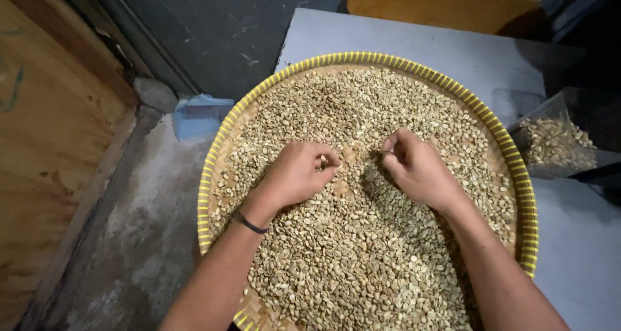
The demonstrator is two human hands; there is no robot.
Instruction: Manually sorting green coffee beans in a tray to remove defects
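We note a bag (pixel 556 146) of beans at 3 o'clock of the round tray (pixel 527 201), a blue scoop (pixel 200 114) at 10. Left hand (pixel 294 176) and right hand (pixel 417 169) rest mid-tray on the beans (pixel 349 266), fingers curled, pinching beans.

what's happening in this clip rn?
A person works with both bare hands in a round woven tray with a yellow rim, spread with pale green beans. The left hand and right hand rest on the beans near the middle, fingers curled as if pinching single beans. The tray sits on a grey table. A clear container with more beans stands at the right.
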